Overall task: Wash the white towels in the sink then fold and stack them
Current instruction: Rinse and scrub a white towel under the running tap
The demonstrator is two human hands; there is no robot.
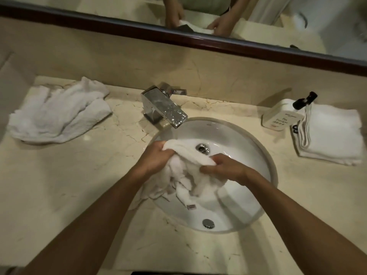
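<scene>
Light: we see dim, warm illumination.
Glare: we note highlights on the faucet (164, 108).
Edges: we observe wide-angle bending, soft focus.

soap bottle (281, 116) | label reads "Tea Tonique" | smaller print illegible | towel tag (191, 206) | text illegible

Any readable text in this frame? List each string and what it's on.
"Tea Tonique": on the white pump bottle, right of the sink.
Small line above it on the same bottle: too small to read.
Line of characters under "Tonique": blurred, unreadable.
Black mark on the edge of the folded towel stack: partly hidden, unreadable.
Small tag on the towel in the sink: print too small to read.
</scene>
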